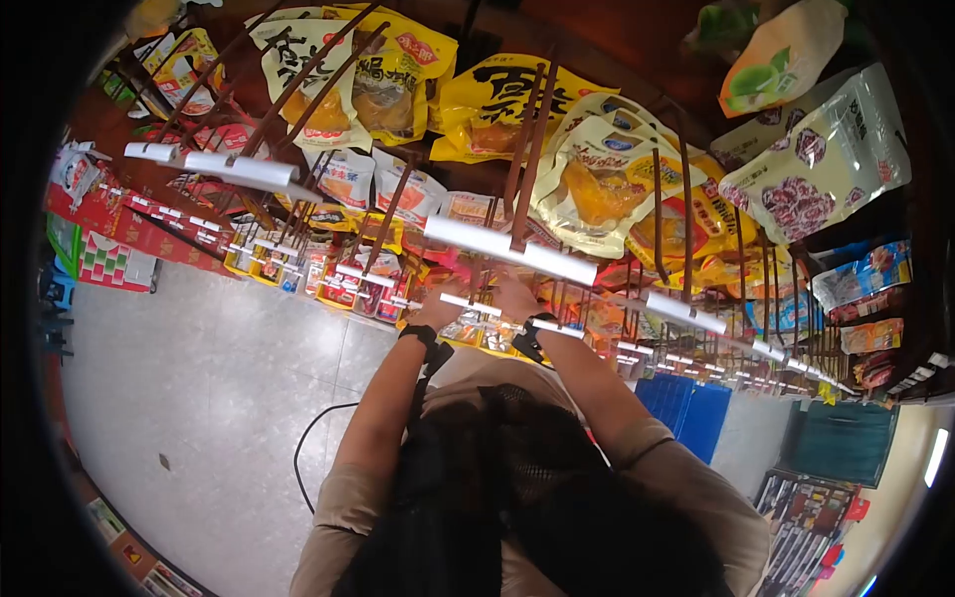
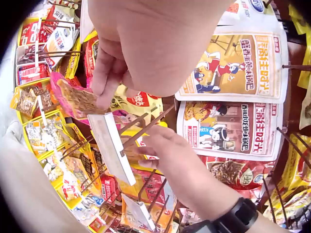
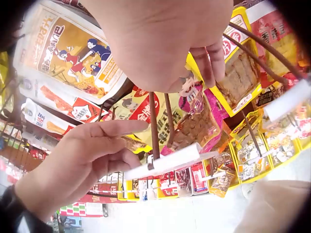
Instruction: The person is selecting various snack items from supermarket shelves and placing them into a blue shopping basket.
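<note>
A pink-and-yellow snack bag [image 2: 77,94] with a clear window onto brown pieces is at a double-prong display hook [image 3: 154,126]. My left hand [image 3: 87,155] grips its left side, thumb laid along the top and fingers curled below. Opposite, my right hand [image 2: 172,155] has its bent fingers at the bag's other side; in the right wrist view the fingertips [image 3: 209,68] are partly hidden. A white price-tag holder [image 2: 114,148] at the hook's front end stands between the hands. In the head view both hands are close together among the lower hooks.
Several hooks with white tag holders [image 1: 512,249] jut out above the hands. Illustrated white packets [image 2: 231,128] hang beside the bag. Yellow bins [image 3: 250,160] of small wrapped snacks line the bottom of the rack. Grey floor [image 1: 219,368] lies to the left; a black cable [image 1: 298,453] hangs there.
</note>
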`<state>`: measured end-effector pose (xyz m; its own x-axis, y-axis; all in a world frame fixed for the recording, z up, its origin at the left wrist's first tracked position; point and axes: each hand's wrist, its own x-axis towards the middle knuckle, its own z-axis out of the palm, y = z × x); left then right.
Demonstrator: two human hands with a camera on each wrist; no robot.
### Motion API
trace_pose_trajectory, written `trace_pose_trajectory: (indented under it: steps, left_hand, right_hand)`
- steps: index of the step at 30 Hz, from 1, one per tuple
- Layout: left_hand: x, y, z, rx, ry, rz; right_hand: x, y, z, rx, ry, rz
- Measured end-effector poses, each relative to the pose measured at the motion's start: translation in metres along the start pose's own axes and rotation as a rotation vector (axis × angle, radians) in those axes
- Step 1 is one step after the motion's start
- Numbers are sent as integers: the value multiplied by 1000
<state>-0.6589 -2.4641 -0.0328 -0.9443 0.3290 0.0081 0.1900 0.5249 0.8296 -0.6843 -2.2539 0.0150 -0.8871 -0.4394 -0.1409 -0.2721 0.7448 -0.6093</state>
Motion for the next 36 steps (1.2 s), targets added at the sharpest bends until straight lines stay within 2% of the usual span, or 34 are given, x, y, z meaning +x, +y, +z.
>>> trace_pose_trajectory:
  steps: [2, 4, 5, 6, 8, 11, 12, 14, 16, 17, 20, 21, 24, 25, 28, 29, 31, 32, 34, 35, 36]
  left_hand:
    - [-8, 2, 1, -46, 28, 41]
    - [-16, 10, -7, -118, -87, -142]
    - [-22, 14, -7, -88, -41, -138]
    - [-33, 35, -20, -169, -11, -122]
    - [-43, 15, -3, -268, 20, -182]
    - [-82, 14, 0, -476, -68, -259]
    - [-97, 14, 4, -464, -11, -224]
    - [-126, 6, 30, -459, 108, -158]
    - [-151, 14, 36, -461, 30, -332]
    - [-164, 18, 37, -447, 47, -306]
    - [-217, 43, 33, -398, 78, -236]
    - [-238, 59, 30, -387, 84, -214]
    - [-305, 148, -21, -525, 186, -99]
    - [-327, 173, -38, -611, 162, -92]
    - [-377, 223, -63, -1083, 237, -162]
    - [-387, 235, -68, -1160, 284, -132]
    - [-406, 257, -69, -1319, 382, -67]
    - [-414, 264, -64, -1350, 408, -110]
    - [-432, 277, -45, -1414, 472, -197]
    - [-442, 272, -30, -1523, 337, -194]
    - [-451, 276, -16, -1587, 325, -207]
  right_hand:
    - [-12, 5, 15, -40, -35, 144]
    - [-24, 10, 29, -70, 51, 106]
    - [-28, 14, 33, 56, 102, 52]
    - [-37, -6, 23, 31, 24, 212]
    - [-44, 12, 46, 1, -41, 171]
    - [-74, -29, 38, 74, 42, 207]
    - [-81, -34, 40, 123, 164, 179]
    - [-86, -24, 46, -57, 163, 80]
    - [-113, -65, 48, 56, 496, 86]
    - [-125, -72, 52, 72, 537, 99]
    - [-184, -112, 53, 221, 494, 291]
    - [-201, -90, 82, 263, 578, 218]
    - [-273, -118, 102, 508, 465, 262]
    - [-299, -146, 93, 629, 367, 266]
    - [-356, -211, 71, 925, 86, 152]
    - [-369, -211, 83, 1040, 67, 154]
    - [-386, -208, 86, 1088, -39, 150]
    - [-395, -205, 87, 1109, -96, 147]
    - [-414, -223, 71, 1147, 13, 106]
    - [-422, -223, 65, 1185, 24, 94]
    - [-431, -221, 60, 1222, 34, 84]
